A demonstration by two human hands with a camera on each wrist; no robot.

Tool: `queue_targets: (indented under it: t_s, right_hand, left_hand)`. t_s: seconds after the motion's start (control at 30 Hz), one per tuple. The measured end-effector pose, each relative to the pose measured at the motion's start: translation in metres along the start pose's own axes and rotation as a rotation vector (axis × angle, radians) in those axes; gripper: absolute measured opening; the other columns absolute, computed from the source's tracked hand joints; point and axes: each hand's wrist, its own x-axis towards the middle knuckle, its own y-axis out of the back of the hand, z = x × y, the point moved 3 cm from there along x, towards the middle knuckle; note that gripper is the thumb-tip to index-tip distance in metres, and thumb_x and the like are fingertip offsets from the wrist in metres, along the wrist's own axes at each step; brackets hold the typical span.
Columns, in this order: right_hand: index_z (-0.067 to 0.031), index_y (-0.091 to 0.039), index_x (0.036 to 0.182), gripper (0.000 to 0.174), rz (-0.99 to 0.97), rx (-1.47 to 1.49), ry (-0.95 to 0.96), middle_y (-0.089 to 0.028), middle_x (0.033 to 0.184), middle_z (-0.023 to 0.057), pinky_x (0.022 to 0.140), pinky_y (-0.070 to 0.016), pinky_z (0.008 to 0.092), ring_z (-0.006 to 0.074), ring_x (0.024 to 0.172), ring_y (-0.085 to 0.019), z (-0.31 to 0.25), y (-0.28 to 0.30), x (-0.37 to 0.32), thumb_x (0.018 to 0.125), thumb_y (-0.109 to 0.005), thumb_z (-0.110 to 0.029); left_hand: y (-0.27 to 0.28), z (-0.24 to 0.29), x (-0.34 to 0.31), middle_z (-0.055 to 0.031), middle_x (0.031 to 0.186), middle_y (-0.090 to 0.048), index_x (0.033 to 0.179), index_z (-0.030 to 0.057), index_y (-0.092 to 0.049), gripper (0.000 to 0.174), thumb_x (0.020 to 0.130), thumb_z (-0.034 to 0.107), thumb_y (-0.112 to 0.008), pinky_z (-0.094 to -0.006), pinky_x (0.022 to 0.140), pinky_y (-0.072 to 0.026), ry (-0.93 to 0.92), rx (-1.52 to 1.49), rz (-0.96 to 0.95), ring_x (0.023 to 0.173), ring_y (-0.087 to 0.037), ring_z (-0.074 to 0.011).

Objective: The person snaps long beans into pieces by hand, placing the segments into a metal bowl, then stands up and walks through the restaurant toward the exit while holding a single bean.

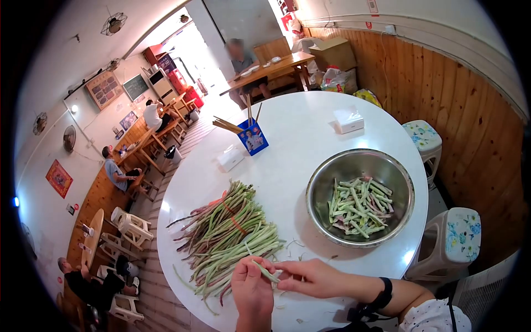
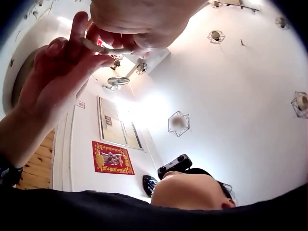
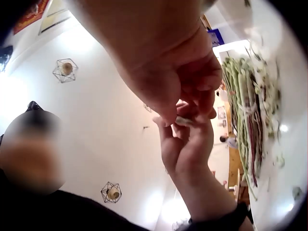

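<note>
Over the near edge of the round table, my left hand grips a short piece of green long bean between thumb and fingers. My right hand meets it from the right and pinches the bean's other end. In the left wrist view the bean spans both hands' fingertips. A pile of green and purplish long beans, partly tied in bundles, lies just beyond my left hand. Beyond my right hand stands a steel bowl with snapped bean pieces in it.
On the white table stand a blue chopstick holder and two tissue packs, one at the far right. Bean scraps lie near my hands. Plastic stools flank the right side. Several people sit at other tables.
</note>
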Motion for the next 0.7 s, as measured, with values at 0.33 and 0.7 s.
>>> queue_targets:
  t_s: [0.33, 0.7]
  right_hand:
    - [-0.0053, -0.063, 0.103, 0.024, -0.024, -0.142, 0.092, -0.064, 0.082, 0.0138, 0.067, -0.0482, 0.0399, 0.0317, 0.075, -0.062, 0.014, -0.027, -0.004, 0.098, -0.058, -0.028]
    - [-0.0021, -0.066, 0.097, 0.029, -0.137, 0.165, -0.007, -0.067, 0.074, 0.0092, 0.065, -0.0501, 0.0342, 0.0218, 0.066, -0.064, 0.023, -0.023, -0.003, 0.099, -0.056, -0.029]
  left_hand:
    - [0.001, 0.004, -0.012, -0.0097, 0.083, -0.059, 0.096, 0.0024, -0.05, 0.02, 0.096, 0.017, -0.064, -0.0303, 0.073, -0.0478, -0.262, 0.494, 0.079, 0.076, -0.057, -0.0176]
    - [0.01, 0.038, -0.016, -0.0094, 0.091, -0.061, 0.092, 0.0007, -0.063, 0.015, 0.094, 0.015, -0.061, -0.0326, 0.078, -0.0473, -0.52, 1.862, 0.155, 0.084, -0.059, -0.0233]
